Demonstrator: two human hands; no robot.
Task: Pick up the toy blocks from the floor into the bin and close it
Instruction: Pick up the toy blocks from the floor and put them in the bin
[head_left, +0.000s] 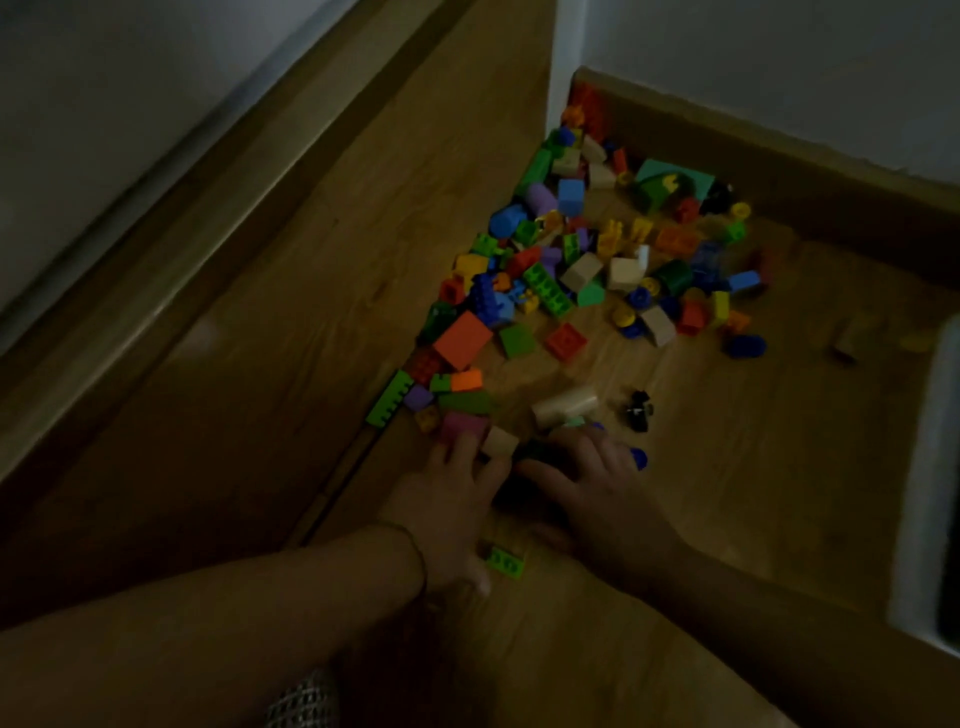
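Toy blocks (571, 270), several dozen in mixed colours and too many to count exactly, lie heaped on a wooden floor (727, 493) in the corner where two baseboards (779, 150) meet, in dim light. A person's two bare hands are down at the near edge of the heap. The left hand (452, 504), with one thin band (415, 551) at the wrist, has its fingers spread, the tips touching one pink block (462, 423) and one cream block (500, 441). The right hand (602, 493) is cupped over one dark object (535, 452); whether it grips it cannot be told. One small green block (505, 561) lies alone between the two wrists. Just beyond the hands are one cream cylinder (563, 405) and one small black toy (639, 410). One large orange block (462, 340) stands out at the left side of the heap, near one long green strip (389, 397). One white bin (930, 467), only its edge in view, sits at the right, apart from the heap.
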